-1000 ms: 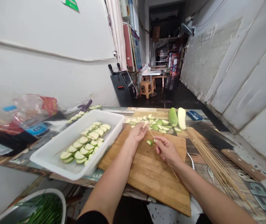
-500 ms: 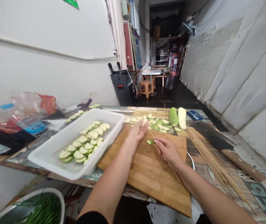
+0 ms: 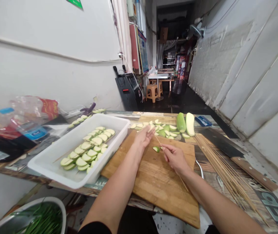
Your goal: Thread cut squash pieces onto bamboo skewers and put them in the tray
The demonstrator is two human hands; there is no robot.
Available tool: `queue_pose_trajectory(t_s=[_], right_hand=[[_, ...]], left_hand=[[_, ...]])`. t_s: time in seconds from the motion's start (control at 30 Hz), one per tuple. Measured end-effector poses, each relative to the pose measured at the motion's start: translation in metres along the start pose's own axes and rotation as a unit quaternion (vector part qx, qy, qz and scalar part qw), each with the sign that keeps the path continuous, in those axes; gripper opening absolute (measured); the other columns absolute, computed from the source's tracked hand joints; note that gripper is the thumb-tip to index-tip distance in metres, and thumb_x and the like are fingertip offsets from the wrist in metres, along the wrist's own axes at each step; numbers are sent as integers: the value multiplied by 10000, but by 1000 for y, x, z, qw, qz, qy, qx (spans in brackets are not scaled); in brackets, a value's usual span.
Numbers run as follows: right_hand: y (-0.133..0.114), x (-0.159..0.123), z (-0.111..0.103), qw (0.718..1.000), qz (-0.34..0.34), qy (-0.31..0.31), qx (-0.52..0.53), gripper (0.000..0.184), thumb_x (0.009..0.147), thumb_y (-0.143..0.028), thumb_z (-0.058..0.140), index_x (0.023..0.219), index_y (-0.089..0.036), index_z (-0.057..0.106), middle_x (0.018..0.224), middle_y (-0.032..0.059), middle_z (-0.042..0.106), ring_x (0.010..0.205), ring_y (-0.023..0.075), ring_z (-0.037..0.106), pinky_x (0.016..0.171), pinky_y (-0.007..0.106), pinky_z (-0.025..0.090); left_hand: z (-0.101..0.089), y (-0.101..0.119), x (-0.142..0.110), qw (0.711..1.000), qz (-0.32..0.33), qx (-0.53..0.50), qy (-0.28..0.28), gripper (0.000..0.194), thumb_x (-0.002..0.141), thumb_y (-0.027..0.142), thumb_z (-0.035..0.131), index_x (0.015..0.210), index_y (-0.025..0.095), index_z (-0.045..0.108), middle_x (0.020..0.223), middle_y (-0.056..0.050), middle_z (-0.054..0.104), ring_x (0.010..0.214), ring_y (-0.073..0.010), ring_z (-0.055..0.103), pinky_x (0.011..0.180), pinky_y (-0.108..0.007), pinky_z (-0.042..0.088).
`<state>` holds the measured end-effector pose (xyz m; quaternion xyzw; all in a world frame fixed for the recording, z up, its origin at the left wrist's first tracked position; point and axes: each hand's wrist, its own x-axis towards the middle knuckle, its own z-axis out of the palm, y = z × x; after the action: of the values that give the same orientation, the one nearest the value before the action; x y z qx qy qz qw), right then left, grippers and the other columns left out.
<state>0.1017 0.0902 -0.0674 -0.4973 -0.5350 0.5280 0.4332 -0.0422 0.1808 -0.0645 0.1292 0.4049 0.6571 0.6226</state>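
My right hand (image 3: pixel 175 157) is pinched on a thin bamboo skewer (image 3: pixel 157 140) over the wooden cutting board (image 3: pixel 158 182). One green slice (image 3: pixel 156 149) is threaded on the skewer close to my right fingers. My left hand (image 3: pixel 143 136) reaches to the skewer's far tip at the pile of pale green slices (image 3: pixel 162 129), its fingers closed on a slice there. A white tray (image 3: pixel 56 161) at the left holds skewered slices (image 3: pixel 87 150). Two halves of a green vegetable (image 3: pixel 185 123) lie behind the pile.
A bundle of bare skewers (image 3: pixel 223 167) lies right of the board, with a cleaver (image 3: pixel 236 154) beyond it. Bags and bottles (image 3: pixel 29 117) crowd the far left. A metal bowl of greens (image 3: pixel 35 219) sits below the table edge. A wall runs along the left.
Both hands have stayed nearly still at the skewer; the view has drifted slightly, so the tray sits a little further left and lower.
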Motion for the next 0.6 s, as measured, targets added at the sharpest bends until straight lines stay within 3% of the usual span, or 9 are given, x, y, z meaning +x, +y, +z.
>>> queue_pose_trajectory(t_s=[0.6], right_hand=[[8, 4, 1, 1000, -16, -4, 16, 459, 732, -375, 505, 1044, -57, 614, 388, -86, 371, 323, 41, 260, 337, 181, 158]], left_hand=[[0, 0, -1, 999, 30, 31, -1, 61, 745, 46, 578, 746, 100, 551, 710, -62, 643, 663, -152, 656, 679, -257, 534]])
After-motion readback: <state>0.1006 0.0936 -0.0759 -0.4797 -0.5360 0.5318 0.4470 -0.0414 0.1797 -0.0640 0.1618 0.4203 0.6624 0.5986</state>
